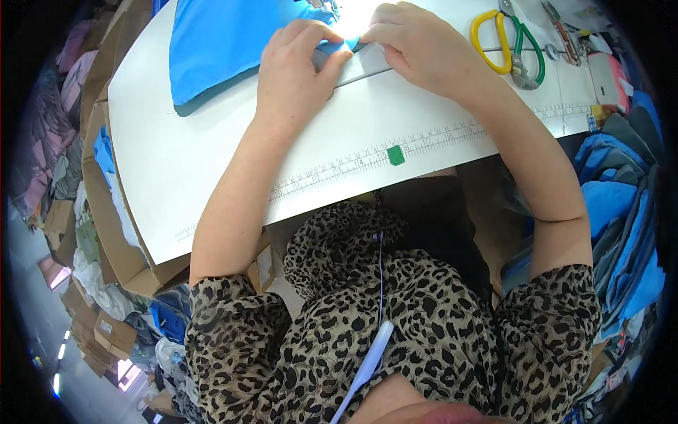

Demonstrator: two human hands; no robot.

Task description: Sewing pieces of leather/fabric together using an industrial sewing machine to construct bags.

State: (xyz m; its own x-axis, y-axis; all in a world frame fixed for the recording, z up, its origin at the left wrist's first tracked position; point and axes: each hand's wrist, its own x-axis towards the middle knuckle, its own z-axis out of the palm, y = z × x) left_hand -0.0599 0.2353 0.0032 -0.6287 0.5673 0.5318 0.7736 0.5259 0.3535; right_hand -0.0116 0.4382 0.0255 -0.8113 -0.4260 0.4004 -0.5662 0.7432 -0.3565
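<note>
A blue piece of fabric (222, 49) with a dark underside lies on the white sewing table (162, 169), stretching left from beneath a sewing machine's needle area (321, 6). My left hand (300, 74) pinches the fabric's right edge between thumb and fingers, just in front of the needle area. Close to its right, my right hand (417, 46) has thumb and fingers pinched at the same edge, beside a bright lamp glare. The glare washes out the spot between the hands, so the needle itself is hard to make out.
Yellow-handled scissors (503, 46) and green-handled scissors (526, 60) lie right of my right hand. A ruler scale (367, 159) with a green patch (395, 155) runs along the table's front edge. Cardboard boxes (106, 177) stand at left; blue fabric stacks (614, 212) sit at right.
</note>
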